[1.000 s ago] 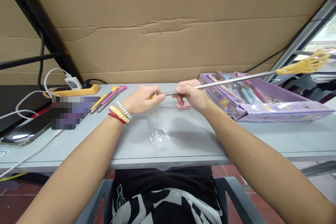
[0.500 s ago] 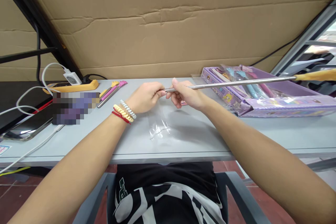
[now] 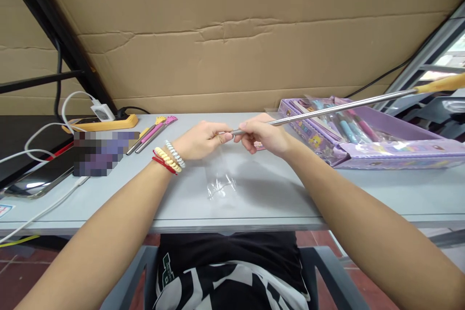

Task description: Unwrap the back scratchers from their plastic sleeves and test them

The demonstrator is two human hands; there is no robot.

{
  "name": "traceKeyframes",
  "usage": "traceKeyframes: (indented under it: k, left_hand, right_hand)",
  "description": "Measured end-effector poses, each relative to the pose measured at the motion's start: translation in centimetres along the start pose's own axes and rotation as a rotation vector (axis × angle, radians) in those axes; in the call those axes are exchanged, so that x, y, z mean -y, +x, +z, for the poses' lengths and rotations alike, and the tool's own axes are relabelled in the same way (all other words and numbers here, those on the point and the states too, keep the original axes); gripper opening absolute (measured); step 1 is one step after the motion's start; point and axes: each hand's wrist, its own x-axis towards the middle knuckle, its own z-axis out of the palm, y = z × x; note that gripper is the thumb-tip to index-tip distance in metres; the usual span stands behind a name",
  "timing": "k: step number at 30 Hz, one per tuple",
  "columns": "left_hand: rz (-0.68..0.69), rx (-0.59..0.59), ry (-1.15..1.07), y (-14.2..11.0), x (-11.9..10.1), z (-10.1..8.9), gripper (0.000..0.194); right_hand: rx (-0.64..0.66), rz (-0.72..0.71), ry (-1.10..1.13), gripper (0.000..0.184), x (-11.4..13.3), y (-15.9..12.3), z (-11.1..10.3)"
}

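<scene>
A long metal telescopic back scratcher (image 3: 327, 110) stretches from between my hands up to the right. Its yellow end (image 3: 438, 84) runs out of the picture. My left hand (image 3: 206, 141), with bracelets at the wrist, pinches the thin tip of the rod between thumb and fingers. Close beside it, my right hand (image 3: 262, 134) is closed round the rod, some fingers curled beneath. Below the hands a clear plastic bag (image 3: 221, 186) lies on the grey table (image 3: 276, 203). A small pink item (image 3: 259, 146) shows partly behind my right fingers.
Shorter back scratchers (image 3: 155, 134) with yellow and pink hand-shaped heads lie at left. Beyond them are a phone (image 3: 39, 174), white cables and a yellow power strip (image 3: 123, 121). A purple box (image 3: 399, 157) of wrapped items stands at right. Cardboard (image 3: 232, 68) backs the table.
The back scratcher slopes more steeply, its yellow end higher. My hands stay on the rod, slightly lower in the picture, and the whole view has shifted a little.
</scene>
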Motion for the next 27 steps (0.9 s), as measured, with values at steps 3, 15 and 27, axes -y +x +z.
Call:
traceKeyframes:
  k: [3, 15, 27]
  left_hand:
    - [-0.035, 0.022, 0.031, -0.1, 0.1, -0.1, 0.039]
    - [-0.175, -0.238, 0.066, 0.0, 1.4, 0.0, 0.028]
    - [-0.568, -0.365, 0.232, -0.1, 1.6, -2.2, 0.039]
  right_hand:
    - [0.007, 0.008, -0.043, 0.029, 0.2, -0.1, 0.0]
    - [-0.076, -0.108, 0.196, 0.025, 0.3, 0.2, -0.3]
    - [-0.421, -0.252, 0.241, 0.014, 0.4, 0.7, -0.5]
